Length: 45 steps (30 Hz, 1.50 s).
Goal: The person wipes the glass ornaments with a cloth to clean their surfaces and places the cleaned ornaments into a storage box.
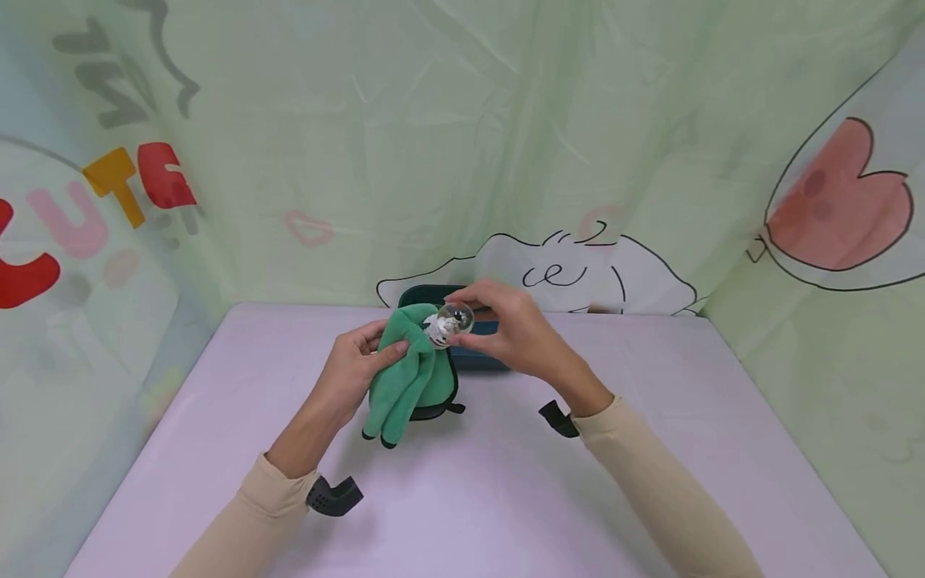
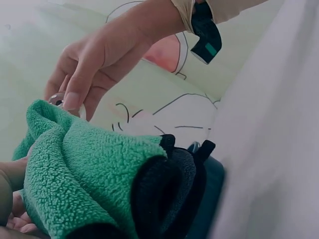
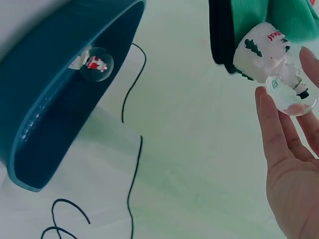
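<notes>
A snow globe (image 1: 454,319) with a clear dome and a white base is held above the table in the head view. My right hand (image 1: 509,329) pinches its dome between thumb and fingers. In the right wrist view a small snowman shows inside the dome, and green leaf prints mark the base (image 3: 259,52). My left hand (image 1: 354,361) grips a green fleecy towel (image 1: 415,377) with black edging, thumb on top. The towel lies against the globe's base and hangs down in folds. In the left wrist view the towel (image 2: 99,159) hides most of the globe.
Behind the hands a dark blue bin (image 1: 480,357) stands on the pale purple table (image 1: 520,482). Another snow globe (image 3: 97,64), with a red and white figure, is inside the bin. A printed curtain (image 1: 448,144) encloses the back and sides.
</notes>
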Available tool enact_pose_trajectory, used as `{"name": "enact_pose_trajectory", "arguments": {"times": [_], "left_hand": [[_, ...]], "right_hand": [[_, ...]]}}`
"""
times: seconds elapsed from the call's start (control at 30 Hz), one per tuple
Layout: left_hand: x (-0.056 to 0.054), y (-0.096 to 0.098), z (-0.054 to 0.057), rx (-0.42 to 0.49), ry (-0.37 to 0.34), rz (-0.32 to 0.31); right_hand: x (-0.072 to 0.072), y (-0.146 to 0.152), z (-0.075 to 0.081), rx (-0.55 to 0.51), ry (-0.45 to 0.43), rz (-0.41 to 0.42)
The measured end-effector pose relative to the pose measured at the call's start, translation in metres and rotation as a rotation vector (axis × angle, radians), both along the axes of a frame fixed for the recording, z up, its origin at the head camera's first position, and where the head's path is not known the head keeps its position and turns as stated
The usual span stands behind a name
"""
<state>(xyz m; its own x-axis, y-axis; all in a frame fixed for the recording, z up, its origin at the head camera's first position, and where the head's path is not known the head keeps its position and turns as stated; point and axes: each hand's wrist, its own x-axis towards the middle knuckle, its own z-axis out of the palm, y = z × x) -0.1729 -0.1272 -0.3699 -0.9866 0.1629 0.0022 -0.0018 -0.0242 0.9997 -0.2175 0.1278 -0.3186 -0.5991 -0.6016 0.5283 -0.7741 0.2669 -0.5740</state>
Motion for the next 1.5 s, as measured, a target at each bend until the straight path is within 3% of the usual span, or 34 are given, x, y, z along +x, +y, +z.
{"name": "enact_pose_trajectory", "arguments": {"times": [0.3,0.67,1.27,1.5], "left_hand": [[0.002,-0.018,-0.014,-0.01,-0.065,-0.008],[0.005,-0.045,-0.027,-0.051,-0.118,0.02],[0.007,-0.085,-0.043,-0.082,-0.166,0.036],[0.009,-0.096,-0.049,-0.097,-0.177,0.048]], "right_hand": [[-0.018,0.008,-0.003,0.048,-0.142,-0.03],[-0.046,0.016,-0.012,0.197,-0.2,-0.067],[-0.089,0.02,-0.035,0.316,-0.367,-0.109],[-0.104,0.021,-0.046,0.376,-0.385,-0.127]]}}
